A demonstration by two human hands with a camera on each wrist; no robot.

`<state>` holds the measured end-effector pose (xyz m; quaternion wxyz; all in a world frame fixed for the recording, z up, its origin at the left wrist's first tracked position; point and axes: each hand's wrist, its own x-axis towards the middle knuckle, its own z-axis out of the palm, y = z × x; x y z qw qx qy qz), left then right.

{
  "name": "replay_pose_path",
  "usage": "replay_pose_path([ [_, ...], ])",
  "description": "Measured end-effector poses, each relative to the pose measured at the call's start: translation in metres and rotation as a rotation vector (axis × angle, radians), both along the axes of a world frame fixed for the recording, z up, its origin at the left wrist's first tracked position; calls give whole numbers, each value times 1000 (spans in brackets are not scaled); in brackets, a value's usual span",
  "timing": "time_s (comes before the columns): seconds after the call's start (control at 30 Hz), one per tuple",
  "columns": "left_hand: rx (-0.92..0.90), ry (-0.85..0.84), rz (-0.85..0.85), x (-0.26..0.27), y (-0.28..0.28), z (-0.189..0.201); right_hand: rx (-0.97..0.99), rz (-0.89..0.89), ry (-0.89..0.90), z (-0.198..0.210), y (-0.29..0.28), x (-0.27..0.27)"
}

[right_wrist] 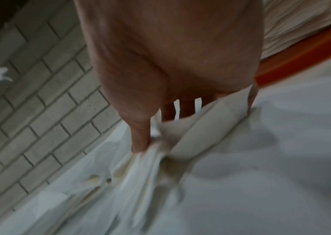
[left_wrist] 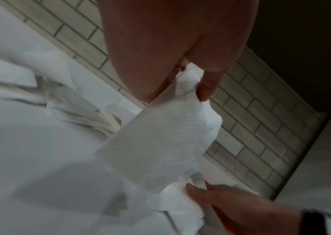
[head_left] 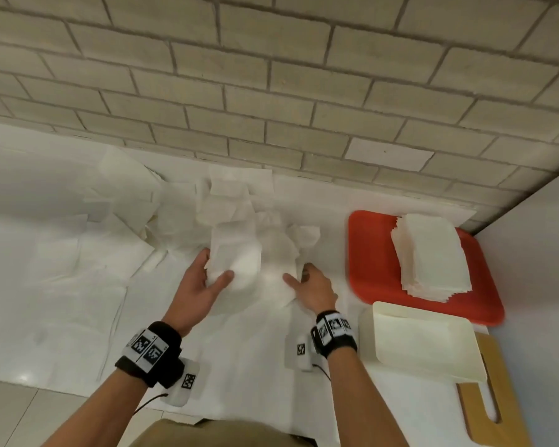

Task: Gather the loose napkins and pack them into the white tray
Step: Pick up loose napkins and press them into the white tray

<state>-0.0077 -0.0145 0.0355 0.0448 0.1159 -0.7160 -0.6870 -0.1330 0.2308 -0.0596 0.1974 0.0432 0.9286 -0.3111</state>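
Loose white napkins (head_left: 181,214) lie scattered over the white counter below the brick wall. My left hand (head_left: 217,265) pinches a folded napkin (head_left: 236,258) between thumb and fingers, lifted off the pile; in the left wrist view the left hand (left_wrist: 188,87) holds the textured napkin (left_wrist: 160,139) hanging down. My right hand (head_left: 299,274) grips a crumpled bunch of napkins (head_left: 278,253) just beside it. In the right wrist view the right hand (right_wrist: 160,130) has thumb and fingers closed on bunched napkins (right_wrist: 152,162). The white tray (head_left: 423,341) sits at the right front with nothing in it.
A red tray (head_left: 368,259) behind the white tray carries a neat stack of napkins (head_left: 430,256). A wooden cutting board (head_left: 497,401) lies under the white tray's front end. The brick wall (head_left: 271,75) runs along the back of the counter.
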Motion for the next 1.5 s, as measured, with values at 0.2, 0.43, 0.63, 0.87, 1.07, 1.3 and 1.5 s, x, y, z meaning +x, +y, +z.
replay_pose_path([
  [0.2,227,-181,-6,-9,3,-37,-423,-229,279,36,33,35],
  [0.43,184,-454,22,-12,14,-109,-562,-288,303,110,42,38],
  [0.63,316,-460,-18,7,28,-95,-880,-158,107,169,23,77],
  [0.87,393,-478,9,19,29,-87,-621,-58,327,122,-1,74],
  [1.07,555,-571,157,22,31,-93,-76,85,389,55,-14,82],
  [1.3,624,-531,101,29,34,-92,78,146,326,39,-35,104],
  [1.5,341,-453,85,32,34,-111,-210,103,109,33,-29,103],
])
